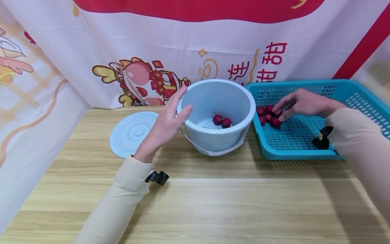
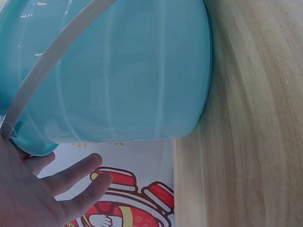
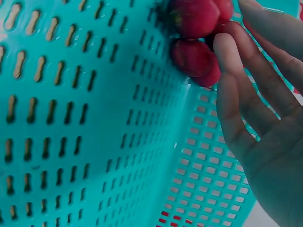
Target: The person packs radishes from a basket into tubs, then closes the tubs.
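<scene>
A light blue bucket (image 1: pixel 213 137) stands upright with two dark red radishes (image 1: pixel 225 123) on its floor. My left hand (image 1: pixel 166 125) rests on its left rim, thumb over the edge. In the left wrist view, several fingers (image 2: pixel 78 175) extend nearly straight beside the bucket wall (image 2: pixel 118 71). My right hand (image 1: pixel 304 103) is inside a teal plastic basket (image 1: pixel 301 156), its fingertips at a cluster of radishes (image 1: pixel 268 117) in the left corner. In the right wrist view, the fingers reach beside the radishes (image 3: pixel 196 59), not visibly closed round one.
A round light blue lid (image 1: pixel 129 134) lies on the wooden table (image 1: pixel 213 210) left of the bucket. The bucket's pale handle (image 1: pixel 210 153) hangs down at the front. Behind stands a printed cloth (image 1: pixel 152 37). Black camera mounts (image 1: pixel 158 177) sit on the wrists.
</scene>
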A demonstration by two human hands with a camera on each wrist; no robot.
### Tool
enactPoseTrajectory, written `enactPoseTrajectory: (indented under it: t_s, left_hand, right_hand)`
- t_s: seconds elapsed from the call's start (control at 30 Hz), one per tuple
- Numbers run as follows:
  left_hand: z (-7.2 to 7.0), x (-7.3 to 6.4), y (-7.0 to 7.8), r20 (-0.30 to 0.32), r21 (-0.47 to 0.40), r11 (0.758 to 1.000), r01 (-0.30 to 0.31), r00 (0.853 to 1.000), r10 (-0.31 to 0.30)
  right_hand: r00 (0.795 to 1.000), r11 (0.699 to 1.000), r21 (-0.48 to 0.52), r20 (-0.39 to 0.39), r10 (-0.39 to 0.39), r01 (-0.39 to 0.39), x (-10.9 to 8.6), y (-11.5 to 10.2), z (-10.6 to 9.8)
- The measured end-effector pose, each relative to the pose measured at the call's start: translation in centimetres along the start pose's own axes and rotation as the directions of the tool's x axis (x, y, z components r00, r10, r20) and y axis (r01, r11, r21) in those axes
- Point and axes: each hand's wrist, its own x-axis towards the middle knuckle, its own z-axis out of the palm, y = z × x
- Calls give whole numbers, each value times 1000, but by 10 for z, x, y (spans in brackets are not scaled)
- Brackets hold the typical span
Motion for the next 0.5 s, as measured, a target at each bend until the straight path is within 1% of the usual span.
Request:
enactPoseTrajectory:
  t_s: [0.17,0.4,0.5]
  left_hand:
    - [1,0,0,-4,-3,1000,-1,1000,1]
    - [0,-1,1,-2,-6,1000,7,1000,-7]
    - [0,-1,0,2,-9,1000,3,1000,-3]
  right_hand:
    - [1000,1000,-25,5,3,-3,1,0,4]
    - [999,997,-67,22,-29,31,4,-4,9]
    - [999,996,-84,29,-30,32,5,-3,10]
